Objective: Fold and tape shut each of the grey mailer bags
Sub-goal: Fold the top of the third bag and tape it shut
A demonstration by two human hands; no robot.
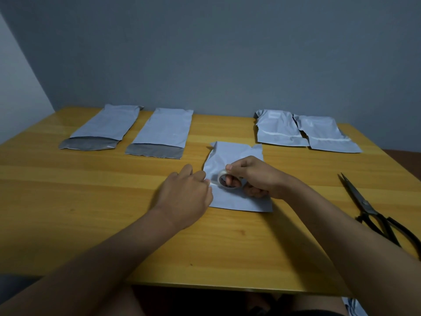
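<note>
A folded grey plastic mailer bag (237, 197) lies near the middle of the yellow wooden table (91, 224), its near edge well back from the table's front edge, with bare wood open on its left and between it and the scissors on its right; the right hand (255, 179) grips a small roll of clear tape (226, 180) on top of this bag, fingers curled through and around the roll's core; the left hand (186, 197) rests at the bag's left edge, its fingertips on the free end of the tape, though whether they pinch it or only press it down cannot be told.

Two flat grey mailer bags with open dark flaps lie side by side at the far left, one (104, 126) nearer the corner and the other (164, 131) just right of it, apart from each other; two folded grey mailer bags with a pale strip across each lie at the far right, the left one (279, 131) overlapping the right one (328, 135) at their shared edge; a pair of black metal scissors (373, 208) lies closed near the table's right edge, blades pointing away.

The tabletop shows a long wood grain in lighter and darker bands; a plain grey-blue wall (205, 53) stands behind it; no writing or label can be read on any bag.
</note>
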